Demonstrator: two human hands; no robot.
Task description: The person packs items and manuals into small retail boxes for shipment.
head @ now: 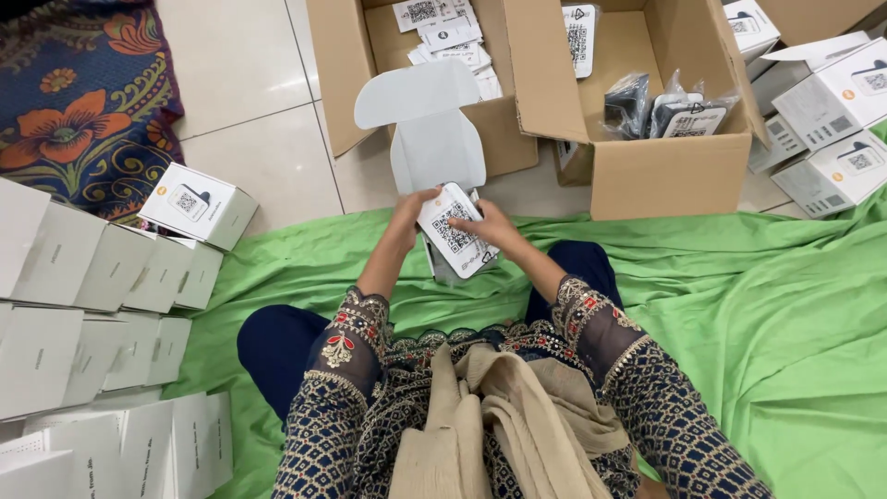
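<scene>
The person sat cross-legged on a green cloth point(739, 305), both forearms reaching forward over the lap. The left hand point(409, 211) gripped the near left edge of a small open white carton point(434, 148), fingers curled around its side, apparently to steady it. The right hand point(488, 225) pinched a white card-like device with a square code pattern point(453, 229), holding it tilted over the carton's mouth, partly inside, as if lined up with the opening. The carton's rounded lid flap point(420, 92) stood folded back and away, which kept the opening free.

To the person's left, rows of closed white cartons point(92, 277) lay packed side by side, one more carton point(197, 205) resting on top, close enough to crowd that elbow. Beyond the hands stood two open cardboard boxes: the left one point(337, 74) held loose printed leaflets point(448, 37), the right one point(647, 171) held bagged dark devices point(661, 111). Further right, more white cartons point(832, 129) were heaped. A patterned floral rug point(74, 102) lay on the tiled floor at far left.
</scene>
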